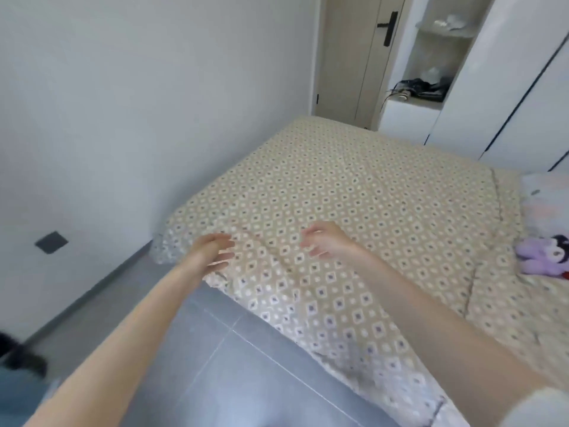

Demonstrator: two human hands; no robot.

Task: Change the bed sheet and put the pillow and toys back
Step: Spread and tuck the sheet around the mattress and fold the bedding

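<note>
Judged the likeliest slip to be a shallow catch at the near left corner of the bed [172,241]: with fingers this slack, apt to skim across the bed sheet [354,186] and pinch only a loose top fold, leaving the corner tucked below. Judged a second hazard in hauling hard from this one corner: liable to drag the cloth across the bed and carry off the purple toy [542,255] and the pillow [546,198], both lying on it at the far right edge (neither lifted clear, so far as shown), perhaps tipping the toy over the side onto the grey floor [234,365]. Noted also a seam or overlap crossing the cloth toward the right edge; could not tell one layer from two, hence some chance of seizing the wrong one.

Found the left grip [214,251] nearly flat, fingers straight and parted, poised over the very rim of that corner, holding nothing; could not tell, through the blur, whether touching the cloth or just above it. Found the right grip [323,239] half open, fingers loosely curled downward, likewise empty, hanging just inside the corner over the sheet, near the left grip but apart from it. Saw no fold pinched by either.
</note>
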